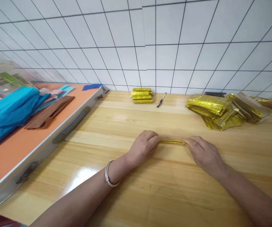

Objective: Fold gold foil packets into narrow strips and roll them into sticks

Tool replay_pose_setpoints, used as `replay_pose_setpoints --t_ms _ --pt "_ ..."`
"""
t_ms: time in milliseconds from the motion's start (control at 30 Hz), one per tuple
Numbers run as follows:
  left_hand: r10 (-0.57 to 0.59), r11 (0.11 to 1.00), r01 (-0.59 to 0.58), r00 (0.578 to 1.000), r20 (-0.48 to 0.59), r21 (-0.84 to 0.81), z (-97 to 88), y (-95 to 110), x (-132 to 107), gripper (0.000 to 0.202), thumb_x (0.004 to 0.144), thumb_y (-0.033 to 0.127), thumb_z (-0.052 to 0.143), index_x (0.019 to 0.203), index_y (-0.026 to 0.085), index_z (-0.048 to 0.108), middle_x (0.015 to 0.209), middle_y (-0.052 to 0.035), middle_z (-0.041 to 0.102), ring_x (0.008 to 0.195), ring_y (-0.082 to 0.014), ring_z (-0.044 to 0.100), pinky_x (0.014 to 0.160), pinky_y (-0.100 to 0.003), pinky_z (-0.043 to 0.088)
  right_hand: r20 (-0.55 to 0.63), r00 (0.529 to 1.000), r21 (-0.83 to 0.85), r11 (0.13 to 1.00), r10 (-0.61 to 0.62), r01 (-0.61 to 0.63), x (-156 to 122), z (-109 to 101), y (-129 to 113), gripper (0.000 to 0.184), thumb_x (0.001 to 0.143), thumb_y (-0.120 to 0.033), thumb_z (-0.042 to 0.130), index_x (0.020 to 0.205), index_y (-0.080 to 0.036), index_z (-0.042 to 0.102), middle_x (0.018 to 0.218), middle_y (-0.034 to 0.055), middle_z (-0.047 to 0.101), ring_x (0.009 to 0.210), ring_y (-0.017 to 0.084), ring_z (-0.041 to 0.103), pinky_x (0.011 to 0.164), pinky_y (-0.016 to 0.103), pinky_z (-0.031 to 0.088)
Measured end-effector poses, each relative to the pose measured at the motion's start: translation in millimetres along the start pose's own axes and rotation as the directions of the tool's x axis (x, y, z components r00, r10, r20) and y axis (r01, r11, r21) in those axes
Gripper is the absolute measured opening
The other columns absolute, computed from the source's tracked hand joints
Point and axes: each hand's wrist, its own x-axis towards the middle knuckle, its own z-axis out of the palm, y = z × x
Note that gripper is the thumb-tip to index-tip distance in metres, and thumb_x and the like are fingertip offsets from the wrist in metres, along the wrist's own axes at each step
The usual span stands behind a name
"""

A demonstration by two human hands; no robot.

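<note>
A narrow folded strip of gold foil [172,142] lies flat on the wooden table [150,189], stretched between my two hands. My left hand [143,147], with a silver bangle on its wrist, has its fingers curled and pressed on the strip's left end. My right hand [203,153] pinches and presses the strip's right end. A small stack of folded gold strips [142,95] sits near the tiled wall. A heap of unfolded gold foil sheets [223,111] lies at the right.
A black pen [161,100] lies beside the stack. On the left is an orange board [20,148] with a metal edge, carrying blue cloth [8,113] and brown pieces [49,115]. A dark flat object [215,94] rests by the wall.
</note>
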Motion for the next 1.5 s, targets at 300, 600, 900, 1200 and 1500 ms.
replay_pose_setpoints --t_ms 300,600,900,1200,1500 --pt "0.255 0.916 -0.267 0.964 0.081 0.3 1.4 -15 7 0.024 0.094 0.015 0.037 0.107 0.02 0.056 0.097 -0.0057 0.063 0.085 -0.0156 0.054 0.08 -0.034 0.038 -0.006 0.993 -0.085 0.989 -0.12 0.12 8 4 16 0.036 0.09 -0.011 0.039 0.119 -0.02 0.059 0.103 0.0103 0.064 0.092 0.022 0.057 0.082 0.036 0.045" --pt "0.132 0.94 -0.21 0.951 0.279 0.269 6.3 -9 17 0.021 0.094 0.019 0.038 0.092 0.018 0.059 0.086 -0.0058 0.059 0.083 -0.0176 0.051 0.076 -0.032 0.037 0.204 0.971 -0.129 0.979 -0.127 0.155 21 0 4 0.028 0.09 -0.011 0.043 0.108 -0.018 0.063 0.095 0.0083 0.064 0.091 0.022 0.055 0.076 0.033 0.043" --pt "0.044 0.967 -0.125 0.941 0.334 0.224 8.8 12 6 0.021 0.088 0.01 0.042 0.104 0.015 0.056 0.113 -0.0091 0.055 0.104 -0.0212 0.048 0.087 -0.033 0.042 0.205 0.971 -0.09 0.986 -0.122 0.143 10 3 5 0.038 0.087 -0.011 0.046 0.124 -0.017 0.055 0.118 0.0113 0.06 0.109 0.025 0.049 0.086 0.038 0.043" --pt "-0.102 0.965 0.034 0.961 0.255 0.259 15.5 32 18 0.049 0.088 0.044 0.048 0.127 0.015 0.045 0.101 -0.0099 0.056 0.094 -0.0261 0.05 0.077 -0.038 0.043 0.253 0.964 -0.117 0.986 -0.082 0.115 10 7 3 0.037 0.09 -0.015 0.039 0.123 -0.015 0.055 0.116 0.0121 0.06 0.105 0.025 0.049 0.086 0.038 0.043" --pt "-0.042 0.98 -0.008 0.968 0.248 0.199 26.7 26 12 0.055 0.093 0.049 0.036 0.133 0.012 0.044 0.136 -0.013 0.046 0.126 -0.0254 0.039 0.104 -0.037 0.031 0.192 0.979 -0.138 0.986 -0.071 0.098 11 7 -6 0.039 0.093 -0.025 0.04 0.123 -0.007 0.056 0.129 0.0144 0.055 0.12 0.028 0.044 0.1 0.041 0.038"
